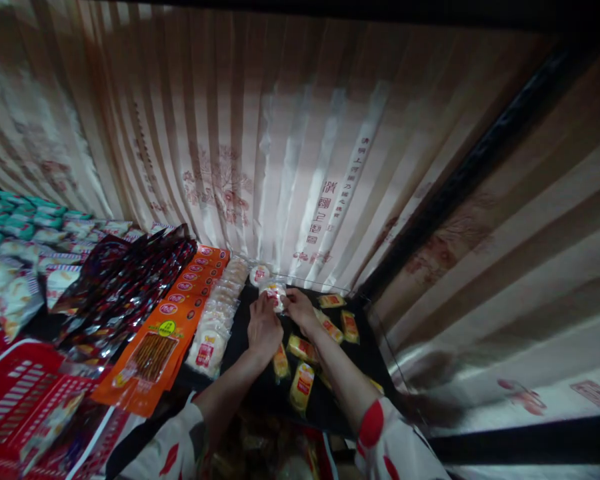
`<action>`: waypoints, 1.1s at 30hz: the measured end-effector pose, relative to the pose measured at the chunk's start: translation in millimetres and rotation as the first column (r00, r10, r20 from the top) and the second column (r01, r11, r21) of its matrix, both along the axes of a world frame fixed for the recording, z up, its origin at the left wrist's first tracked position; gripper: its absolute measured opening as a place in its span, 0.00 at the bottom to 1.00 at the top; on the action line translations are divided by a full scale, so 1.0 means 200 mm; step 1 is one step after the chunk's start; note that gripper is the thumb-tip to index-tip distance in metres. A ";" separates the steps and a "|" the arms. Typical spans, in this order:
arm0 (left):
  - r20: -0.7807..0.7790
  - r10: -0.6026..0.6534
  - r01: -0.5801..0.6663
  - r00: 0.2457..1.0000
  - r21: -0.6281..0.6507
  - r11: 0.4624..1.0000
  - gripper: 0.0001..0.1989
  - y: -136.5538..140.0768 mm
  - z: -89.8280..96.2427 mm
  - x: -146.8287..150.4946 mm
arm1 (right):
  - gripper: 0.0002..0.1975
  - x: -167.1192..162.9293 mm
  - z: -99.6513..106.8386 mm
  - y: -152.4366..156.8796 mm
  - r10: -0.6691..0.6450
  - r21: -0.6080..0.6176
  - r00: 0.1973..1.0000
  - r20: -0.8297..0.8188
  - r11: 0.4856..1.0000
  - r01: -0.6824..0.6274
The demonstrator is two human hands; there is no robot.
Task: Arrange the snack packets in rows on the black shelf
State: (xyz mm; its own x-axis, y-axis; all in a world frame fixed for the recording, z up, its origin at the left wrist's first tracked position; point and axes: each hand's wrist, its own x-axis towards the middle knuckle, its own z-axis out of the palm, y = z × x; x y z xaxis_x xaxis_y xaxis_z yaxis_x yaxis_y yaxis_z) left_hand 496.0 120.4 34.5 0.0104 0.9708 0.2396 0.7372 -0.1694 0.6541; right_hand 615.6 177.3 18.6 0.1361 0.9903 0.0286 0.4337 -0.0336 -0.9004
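Note:
At the back of the black shelf, both hands are on a clear-wrapped white round snack packet (279,291) with a red label; it looks like rice crackers. My left hand (265,327) has its fingers closed at the packet's near left side. The fingers of my right hand (299,308) pinch its right edge. Just behind stands another white packet (259,275). A row of the same white packets (219,313) overlaps along the shelf to the left. Near my forearms lie scattered yellow wrapped snacks (301,387), several of them loose.
Left of the row are orange snack bags (167,327) of brown sticks, dark shiny packets (130,287) and green packets (20,227). A red basket (20,380) sits at lower left. Pleated curtains (290,167) hang behind, with a dark post (460,173) at right.

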 end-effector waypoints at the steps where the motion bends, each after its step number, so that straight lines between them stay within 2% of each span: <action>1: -0.003 -0.002 0.002 1.000 -0.034 0.999 0.22 0.03 -0.02 0.00 | 0.11 -0.02 -0.02 0.03 -0.016 -0.010 1.000 0.025 1.000 0.017; 7: -0.019 0.051 -0.054 0.999 -0.215 0.975 0.25 0.19 -0.08 -0.02 | 0.10 -0.14 -0.11 0.20 -0.102 -0.041 0.975 0.196 0.993 0.112; 10: -0.041 0.040 -0.049 0.998 -0.258 0.965 0.27 0.26 -0.10 -0.02 | 0.10 -0.17 -0.12 0.26 -0.115 -0.054 0.936 0.332 0.989 0.140; 14: -0.085 0.049 -0.068 0.995 -0.236 0.969 0.26 0.32 -0.15 0.00 | 0.10 -0.18 -0.13 0.28 -0.091 -0.058 0.872 0.481 0.989 0.136; 19: -0.146 0.023 -0.046 0.989 -0.153 0.987 0.24 0.39 -0.20 0.01 | 0.13 -0.19 -0.15 0.30 -0.121 -0.042 0.827 0.549 0.984 0.172; 22: -0.185 0.013 -0.039 0.983 -0.140 0.989 0.23 0.41 -0.21 0.01 | 0.14 -0.20 -0.15 0.31 -0.120 -0.051 0.829 0.546 0.983 0.176; 25: -0.212 -0.007 -0.024 0.977 -0.145 0.989 0.23 0.42 -0.21 0.00 | 0.16 -0.19 -0.11 0.30 -0.089 -0.085 0.827 0.554 0.983 0.163; 28: -0.225 -0.006 -0.029 0.974 -0.153 0.988 0.24 0.42 -0.20 0.00 | 0.16 -0.14 -0.03 0.23 -0.061 -0.049 0.787 0.614 0.992 0.115; 30: -0.226 -0.007 -0.029 0.974 -0.154 0.988 0.26 0.42 -0.19 -0.01 | 0.14 -0.07 0.06 0.15 -0.045 -0.022 0.719 0.693 0.996 0.084; 33: -0.221 -0.012 -0.025 0.975 -0.160 0.987 0.27 0.41 -0.18 -0.01 | 0.12 0.09 0.18 0.03 0.013 -0.072 0.538 0.843 0.993 0.089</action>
